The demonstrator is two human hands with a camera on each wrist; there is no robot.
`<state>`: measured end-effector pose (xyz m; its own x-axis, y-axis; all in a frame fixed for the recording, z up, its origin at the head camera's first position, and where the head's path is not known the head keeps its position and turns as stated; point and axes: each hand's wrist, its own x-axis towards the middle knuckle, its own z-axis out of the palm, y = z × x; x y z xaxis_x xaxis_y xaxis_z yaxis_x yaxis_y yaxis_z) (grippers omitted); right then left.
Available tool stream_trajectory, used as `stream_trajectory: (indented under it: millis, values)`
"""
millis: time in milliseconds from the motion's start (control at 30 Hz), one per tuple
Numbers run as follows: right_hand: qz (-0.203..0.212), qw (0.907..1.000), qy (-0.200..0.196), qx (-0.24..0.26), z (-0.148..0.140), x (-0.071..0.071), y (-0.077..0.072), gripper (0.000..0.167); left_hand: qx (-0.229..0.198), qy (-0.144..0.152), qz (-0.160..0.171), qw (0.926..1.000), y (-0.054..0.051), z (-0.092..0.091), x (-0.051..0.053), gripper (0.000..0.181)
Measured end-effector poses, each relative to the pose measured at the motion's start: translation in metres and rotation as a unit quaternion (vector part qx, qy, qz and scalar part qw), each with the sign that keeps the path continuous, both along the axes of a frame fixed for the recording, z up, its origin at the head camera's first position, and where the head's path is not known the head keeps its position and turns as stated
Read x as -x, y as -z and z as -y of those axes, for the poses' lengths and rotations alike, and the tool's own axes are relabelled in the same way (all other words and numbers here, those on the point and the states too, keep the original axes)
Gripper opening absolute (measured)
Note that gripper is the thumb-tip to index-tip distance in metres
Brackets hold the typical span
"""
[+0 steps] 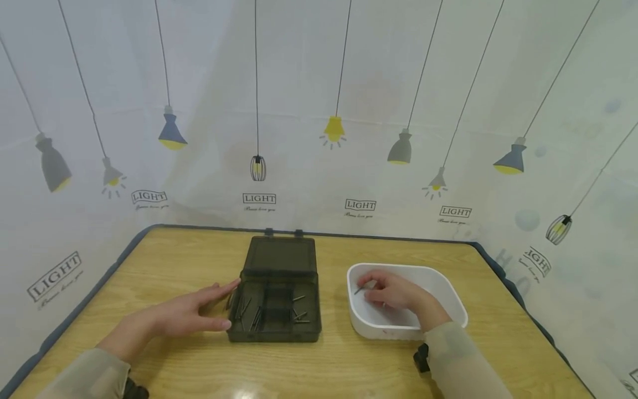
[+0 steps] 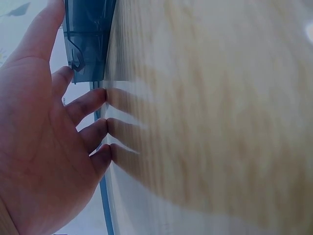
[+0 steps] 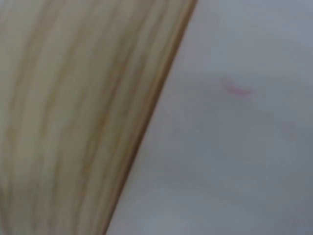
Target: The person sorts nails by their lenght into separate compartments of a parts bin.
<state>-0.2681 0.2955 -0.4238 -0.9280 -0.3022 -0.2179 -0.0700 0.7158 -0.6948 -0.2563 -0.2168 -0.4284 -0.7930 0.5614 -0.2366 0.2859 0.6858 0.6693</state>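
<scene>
A dark see-through plastic box (image 1: 251, 336) lies with its lid (image 1: 282, 254) swung back. Slim metal pins (image 1: 256, 318) lie in its left and right compartments. My left hand (image 1: 181, 315) is spread at the box's left side, thumb and forefinger against it. In the left wrist view, the other fingertips (image 2: 101, 155) rest on the table beside the box wall (image 2: 88, 44). Inside a white plastic tub (image 1: 448, 288), my right hand (image 1: 394, 291) pinches a thin metal pin (image 1: 358, 290) near the tub's left wall. The right wrist view shows the tub's outer wall (image 3: 230, 156), but not the hand.
Both containers stand on a wood-grain table (image 1: 199, 366) with a dark edge strip (image 1: 399, 239) at the back. A pale curtain (image 1: 299, 72) printed with lamps surrounds it. Bare tabletop lies between the box and the tub.
</scene>
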Motion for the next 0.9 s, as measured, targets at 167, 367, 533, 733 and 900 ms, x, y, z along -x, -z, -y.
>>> stream_trajectory:
  millis: [167,367,533,733,900]
  values:
    - [-0.004,1.0000,0.001,0.002,0.0034,0.0013,0.0014,0.021,0.000,0.002,0.000,1.0000,-0.0027,0.0007,-0.0005,0.092]
    - [0.004,1.0000,0.002,-0.007,0.0056,0.0012,0.0016,0.009,0.000,0.003,0.007,1.0000,-0.0031,0.0016,0.0007,0.090]
    - [0.011,0.9997,0.008,-0.020,0.0069,-0.0005,0.0010,0.005,0.001,0.002,0.013,0.9999,-0.0026,0.0013,0.0012,0.090]
    - [0.002,0.9993,0.004,-0.036,0.0067,-0.0011,0.0026,0.004,-0.005,-0.002,0.025,0.9997,-0.0026,-0.0002,0.0012,0.090]
    - [-0.009,0.9990,-0.007,-0.042,0.0062,-0.0021,0.0036,0.004,-0.008,0.002,0.027,0.9996,-0.0037,-0.0013,0.0011,0.091]
